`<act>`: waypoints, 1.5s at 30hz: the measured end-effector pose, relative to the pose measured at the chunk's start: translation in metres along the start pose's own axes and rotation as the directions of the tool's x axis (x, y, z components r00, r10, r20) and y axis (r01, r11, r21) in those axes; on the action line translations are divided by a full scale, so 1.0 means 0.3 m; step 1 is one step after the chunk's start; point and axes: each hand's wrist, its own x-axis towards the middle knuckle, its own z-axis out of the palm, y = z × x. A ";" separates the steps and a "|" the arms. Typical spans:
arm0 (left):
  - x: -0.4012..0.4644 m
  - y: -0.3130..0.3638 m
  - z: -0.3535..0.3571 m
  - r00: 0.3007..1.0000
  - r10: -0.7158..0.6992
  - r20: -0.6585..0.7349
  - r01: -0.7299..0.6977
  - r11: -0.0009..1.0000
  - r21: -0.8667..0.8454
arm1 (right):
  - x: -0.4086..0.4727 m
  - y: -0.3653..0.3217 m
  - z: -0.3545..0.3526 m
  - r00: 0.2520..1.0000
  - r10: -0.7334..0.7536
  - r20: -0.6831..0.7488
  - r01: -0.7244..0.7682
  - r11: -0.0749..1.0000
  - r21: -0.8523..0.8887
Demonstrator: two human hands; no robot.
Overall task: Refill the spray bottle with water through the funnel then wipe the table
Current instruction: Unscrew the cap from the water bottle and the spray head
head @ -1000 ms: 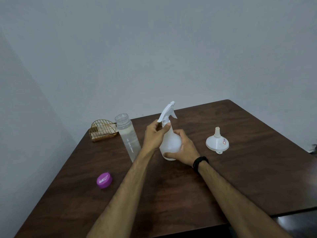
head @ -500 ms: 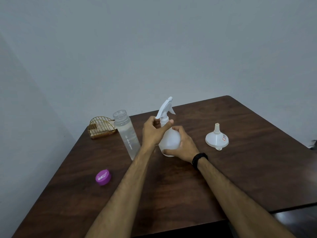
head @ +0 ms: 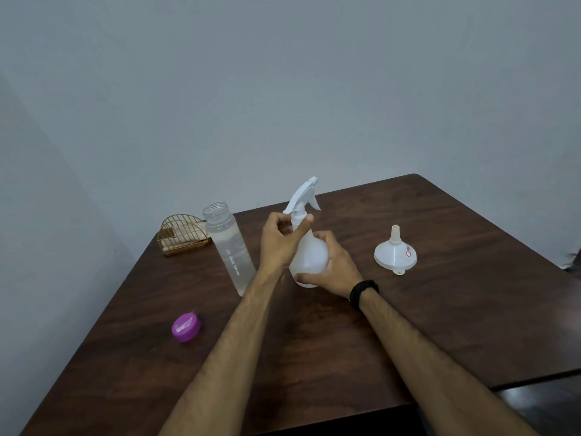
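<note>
Spray bottle: a white plastic spray bottle with a rounded body and a white trigger head stands upright on the dark brown wooden tabletop, near the middle and somewhat toward the far edge. The trigger head is on the bottle, its nozzle pointing up and away.
Left hand: the left hand is closed round the bottle's neck just under the trigger head, thumb laid across the near side, fingers curled behind.
Right hand: the right hand wraps the bottle's rounded body from the right, fingers bent against it, thumb low near the base. A black band sits on that wrist.
Funnel: a white plastic funnel rests mouth-down with the spout pointing up, toward the right edge from the bottle, apart from the hand. A small red-and-white sticker shows on its cone.
Water bottle: a tall clear plastic bottle with an open threaded mouth stands just left of the left hand, holding clear liquid up to about its shoulder.
Cap: a round purple cap lies toward the left edge, nearer than the clear bottle and well apart from it.
Holder: a gold wire holder with an arched top sits at the far left corner, touching or just behind the clear bottle; pale folded material is inside.
</note>
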 end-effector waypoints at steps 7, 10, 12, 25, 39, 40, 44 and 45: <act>-0.015 0.028 0.011 0.997 0.059 0.054 -0.058 0.998 -0.017 | 0.001 0.003 -0.001 1.000 0.000 -0.004 0.000 1.000 -0.003; 0.000 0.074 0.006 0.998 0.068 0.019 -0.067 0.996 -0.055 | -0.001 -0.001 -0.002 1.000 -0.004 0.001 0.004 1.000 -0.008; 0.006 0.118 0.003 0.995 0.095 0.013 -0.093 0.992 -0.081 | -0.001 -0.002 -0.003 1.000 -0.008 0.001 0.008 1.000 -0.012; -0.002 0.456 -0.103 0.925 0.366 -0.107 -0.381 0.888 -0.256 | -0.006 -0.023 -0.010 0.999 0.038 0.026 -0.037 0.999 -0.038; -0.078 0.587 -0.330 0.884 0.397 -0.248 -0.448 0.870 -0.206 | -0.066 -0.063 -0.016 0.996 0.082 0.041 -0.079 0.995 -0.063; -0.084 0.584 -0.352 0.885 0.394 -0.247 -0.443 0.878 -0.184 | -0.070 -0.062 -0.015 0.997 0.079 0.026 -0.077 0.995 -0.067; -0.116 0.546 -0.452 0.900 0.359 -0.247 -0.391 0.916 -0.093 | -0.109 -0.068 0.008 0.995 -0.031 -0.091 0.015 0.985 -0.171; -0.123 0.523 -0.477 0.905 0.346 -0.248 -0.374 0.924 -0.074 | -0.126 -0.075 0.020 0.987 -0.089 -0.134 0.059 0.975 -0.213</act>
